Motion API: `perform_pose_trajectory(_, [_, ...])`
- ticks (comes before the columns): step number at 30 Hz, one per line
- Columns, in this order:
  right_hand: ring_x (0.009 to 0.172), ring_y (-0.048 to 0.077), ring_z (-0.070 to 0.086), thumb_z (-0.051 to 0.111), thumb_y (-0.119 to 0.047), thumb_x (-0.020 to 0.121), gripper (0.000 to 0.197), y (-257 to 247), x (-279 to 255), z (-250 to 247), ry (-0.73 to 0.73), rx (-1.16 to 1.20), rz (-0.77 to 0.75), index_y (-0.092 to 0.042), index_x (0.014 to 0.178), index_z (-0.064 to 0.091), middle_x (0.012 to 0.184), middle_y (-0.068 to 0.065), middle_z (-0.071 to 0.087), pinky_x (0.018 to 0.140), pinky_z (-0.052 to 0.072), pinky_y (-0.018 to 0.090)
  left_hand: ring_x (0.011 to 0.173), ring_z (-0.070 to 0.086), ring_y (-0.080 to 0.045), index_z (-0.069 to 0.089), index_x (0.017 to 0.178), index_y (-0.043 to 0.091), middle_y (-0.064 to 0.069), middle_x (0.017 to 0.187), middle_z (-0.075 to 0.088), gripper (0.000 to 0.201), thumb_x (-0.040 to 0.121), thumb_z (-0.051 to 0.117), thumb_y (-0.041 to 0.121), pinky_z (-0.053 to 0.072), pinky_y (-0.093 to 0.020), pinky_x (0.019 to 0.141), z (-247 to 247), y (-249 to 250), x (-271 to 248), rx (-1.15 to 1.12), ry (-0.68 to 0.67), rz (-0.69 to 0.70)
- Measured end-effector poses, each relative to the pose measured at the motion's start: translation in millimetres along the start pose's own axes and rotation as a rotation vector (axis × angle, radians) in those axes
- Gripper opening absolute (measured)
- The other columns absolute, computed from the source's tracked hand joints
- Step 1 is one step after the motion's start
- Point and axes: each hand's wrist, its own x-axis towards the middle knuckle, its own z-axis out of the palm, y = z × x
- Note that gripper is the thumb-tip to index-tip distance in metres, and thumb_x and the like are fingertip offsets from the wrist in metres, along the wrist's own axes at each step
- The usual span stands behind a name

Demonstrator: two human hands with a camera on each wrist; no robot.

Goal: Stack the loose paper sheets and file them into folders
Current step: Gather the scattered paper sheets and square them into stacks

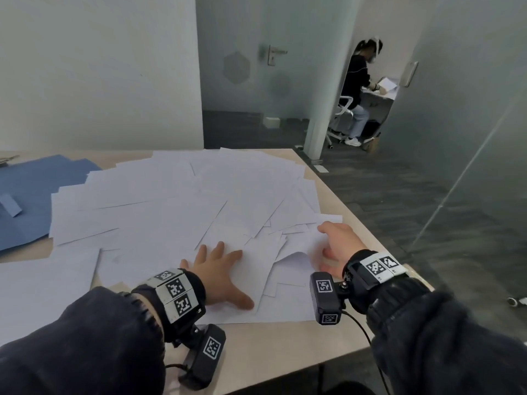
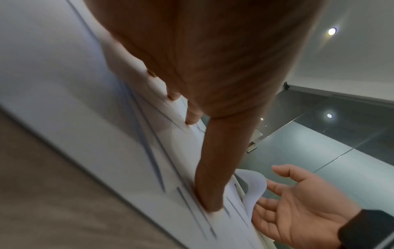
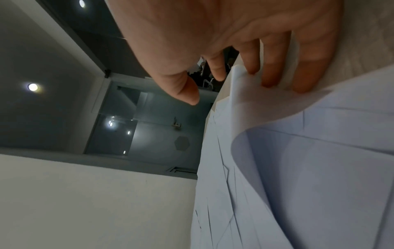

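Note:
Many loose white paper sheets [image 1: 171,201] lie fanned and overlapping across the beige table [image 1: 285,346]. My left hand [image 1: 219,269] presses flat on the near sheets with fingers spread; in the left wrist view its fingertips [image 2: 210,205] push down on paper. My right hand [image 1: 339,243] is at the pile's right edge, its fingers [image 3: 270,67] slid under a lifted, curling sheet [image 3: 298,134] and its thumb held apart from the sheet. The curl [image 1: 296,258] rises between both hands. Blue folders [image 1: 28,189] lie at the far left, partly under the sheets.
The table's right edge [image 1: 368,223] runs close by my right hand, with dark carpet beyond. A glass wall [image 1: 470,109] stands on the right. Through a doorway a seated person [image 1: 359,89] handles papers at another desk. A small blue strip [image 1: 10,205] lies on the folders.

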Motion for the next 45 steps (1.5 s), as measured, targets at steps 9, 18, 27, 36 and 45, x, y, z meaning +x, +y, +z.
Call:
perform_pose_trajectory(9, [0.074, 0.027, 0.063, 0.068, -0.028, 0.089, 0.043, 7, -8, 5, -0.061, 0.358, 0.047, -0.016, 0.130, 0.059, 0.104, 0.009, 0.067, 0.056, 0.047, 0.032, 0.154, -0.022, -0.028, -0.008, 0.157, 0.047, 0.004, 0.168, -0.021, 0.134, 0.056, 0.072, 0.082, -0.004, -0.070, 0.117, 8, 15, -6, 0.093, -0.038, -0.012])
perform_pose_trajectory(18, [0.099, 0.035, 0.073, 0.075, -0.059, 0.079, 0.068, 18, -37, 37, -0.372, 0.166, 0.088, -0.020, 0.130, 0.054, 0.125, 0.016, 0.067, 0.084, 0.058, 0.051, 0.154, 0.014, -0.018, 0.015, 0.157, 0.043, 0.014, 0.167, 0.013, 0.111, 0.067, 0.074, 0.070, 0.023, -0.056, 0.117, -4, 9, -9, 0.040, 0.090, 0.004])
perform_pose_trajectory(27, [0.090, 0.031, 0.075, 0.051, -0.061, 0.095, 0.061, 26, -61, 72, -0.593, -0.146, 0.139, -0.007, 0.122, 0.065, 0.104, 0.014, 0.076, 0.066, 0.058, 0.032, 0.133, 0.048, -0.014, 0.041, 0.149, 0.037, 0.008, 0.151, 0.046, 0.071, 0.087, 0.068, 0.017, 0.040, -0.023, 0.101, -32, -35, -23, -0.157, 0.150, 0.022])
perform_pose_trajectory(36, [0.065, 0.029, 0.072, 0.053, -0.039, 0.099, 0.036, 23, -58, 89, -0.484, -0.006, 0.118, -0.006, 0.108, 0.063, 0.080, 0.015, 0.073, 0.051, 0.049, 0.029, 0.134, 0.050, -0.019, 0.057, 0.141, 0.026, 0.004, 0.145, 0.057, 0.039, 0.105, 0.046, 0.034, 0.035, -0.027, 0.105, -31, -47, -36, -0.226, 0.175, -0.008])
perform_pose_trajectory(45, [0.054, 0.024, 0.068, 0.049, -0.016, 0.096, 0.020, 10, -65, 99, -0.499, 0.226, 0.095, -0.005, 0.105, 0.061, 0.070, 0.008, 0.067, 0.046, 0.052, 0.027, 0.130, 0.053, -0.010, 0.058, 0.134, 0.047, 0.019, 0.141, 0.056, 0.050, 0.085, 0.068, 0.049, 0.041, -0.031, 0.110, -27, -57, -34, -0.247, 0.241, 0.064])
